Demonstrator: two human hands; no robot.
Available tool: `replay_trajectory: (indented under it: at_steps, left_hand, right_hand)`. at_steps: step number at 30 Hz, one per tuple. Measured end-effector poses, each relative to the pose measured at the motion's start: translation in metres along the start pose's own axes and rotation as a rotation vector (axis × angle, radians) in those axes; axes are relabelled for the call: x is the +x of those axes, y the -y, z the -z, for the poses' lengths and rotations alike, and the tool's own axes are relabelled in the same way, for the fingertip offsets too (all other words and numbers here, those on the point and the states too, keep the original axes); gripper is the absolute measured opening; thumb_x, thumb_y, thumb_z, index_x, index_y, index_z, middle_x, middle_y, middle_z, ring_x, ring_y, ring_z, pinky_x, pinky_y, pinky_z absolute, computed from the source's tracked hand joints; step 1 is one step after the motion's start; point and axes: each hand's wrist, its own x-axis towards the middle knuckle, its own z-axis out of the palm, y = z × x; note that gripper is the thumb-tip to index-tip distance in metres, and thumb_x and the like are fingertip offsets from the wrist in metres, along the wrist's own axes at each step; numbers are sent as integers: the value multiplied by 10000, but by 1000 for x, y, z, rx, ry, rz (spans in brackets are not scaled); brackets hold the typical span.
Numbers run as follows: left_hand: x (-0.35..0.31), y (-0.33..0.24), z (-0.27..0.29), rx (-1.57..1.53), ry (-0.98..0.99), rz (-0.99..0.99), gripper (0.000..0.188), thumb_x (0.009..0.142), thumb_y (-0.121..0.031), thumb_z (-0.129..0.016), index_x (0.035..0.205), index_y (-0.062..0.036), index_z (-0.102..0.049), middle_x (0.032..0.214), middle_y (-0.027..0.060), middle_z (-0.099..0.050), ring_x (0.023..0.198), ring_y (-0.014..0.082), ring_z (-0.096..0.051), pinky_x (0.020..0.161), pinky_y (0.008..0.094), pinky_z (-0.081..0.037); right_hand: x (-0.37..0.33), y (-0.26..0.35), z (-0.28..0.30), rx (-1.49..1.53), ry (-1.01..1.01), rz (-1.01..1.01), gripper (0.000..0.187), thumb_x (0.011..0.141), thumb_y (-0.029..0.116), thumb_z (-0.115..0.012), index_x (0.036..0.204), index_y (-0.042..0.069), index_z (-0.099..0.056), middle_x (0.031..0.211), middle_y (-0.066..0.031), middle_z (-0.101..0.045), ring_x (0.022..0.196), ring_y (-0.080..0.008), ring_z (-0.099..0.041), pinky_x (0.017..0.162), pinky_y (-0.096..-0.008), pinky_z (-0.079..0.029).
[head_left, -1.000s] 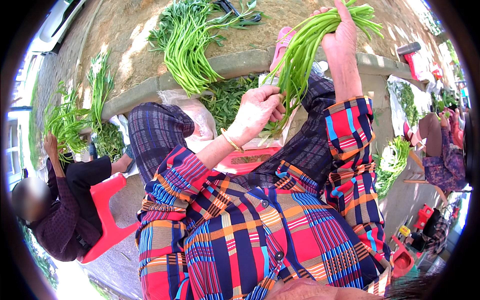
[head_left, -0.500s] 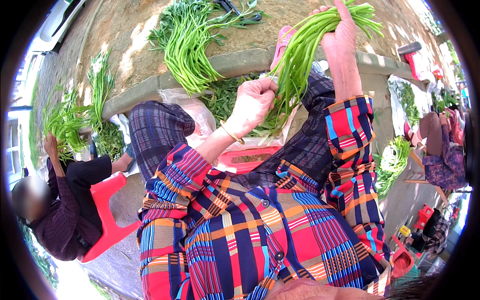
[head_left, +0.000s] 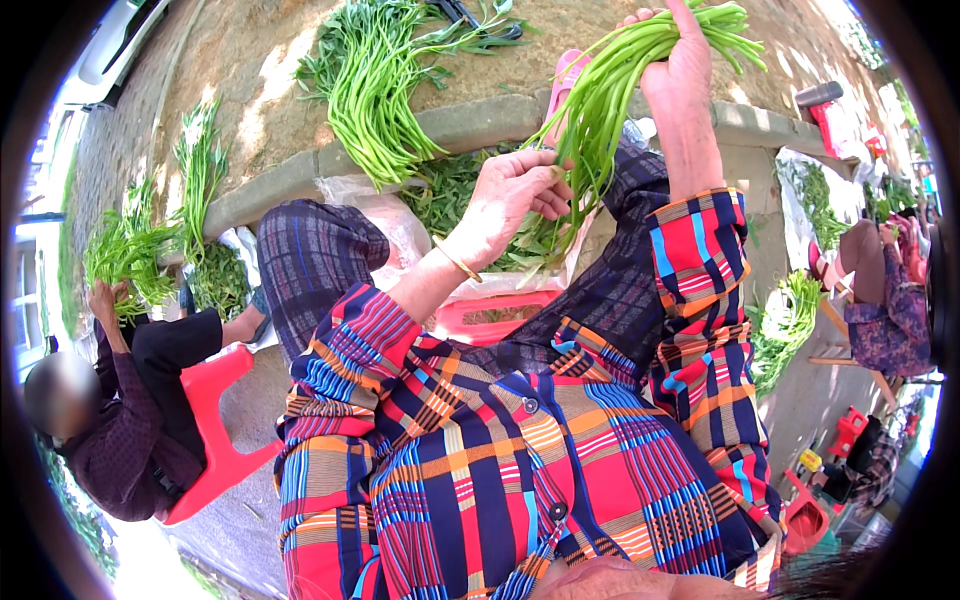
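Hold green stem bundle aloft, grasped firmly in right hand, ends hanging over right edge of leaf pile. Steady left hand, fingers curled at hanging ends; cannot tell whether gripping anything. Pinch lightly to avoid bruising.

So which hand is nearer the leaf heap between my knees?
Left: the left hand appears over the leaf heap; the right hand, gripping the stem bundle, is farther off, up and to the right.
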Motion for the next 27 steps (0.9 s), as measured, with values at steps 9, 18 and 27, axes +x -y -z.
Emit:
replay_trajectory:
  at_steps: [9, 18, 27]
  left_hand:
    - [3, -8, -1, -153, -66, 48, 248, 882, -170, -468, 1001, 33, -547, 745, 87, -583, 627, 141, -583, 580, 228, -472]
    - [5, -1, 0, -127, 5, 26, 249, 888, -178, -460, 1002, 24, -550, 748, 89, -585, 613, 144, -583, 570, 231, -473]
    - [0, -7, -8, -131, -25, 13, 267, 877, -151, -469, 1062, 34, -522, 777, 94, -581, 645, 142, -584, 593, 234, -471]
  right_hand:
    - [3, -1, 2, 5, 6, 1, 157, 731, 118, -671, 669, 107, -527, 566, -9, -502, 508, -151, -503, 494, -292, -444]
    - [1, -3, -2, -16, 6, 29, 130, 729, 110, -670, 709, 105, -542, 575, -6, -507, 504, -148, -502, 484, -288, -440]
    - [2, -2, 1, 11, 14, 3, 117, 733, 105, -666, 733, 106, -548, 580, 0, -516, 507, -141, -509, 482, -285, -443]
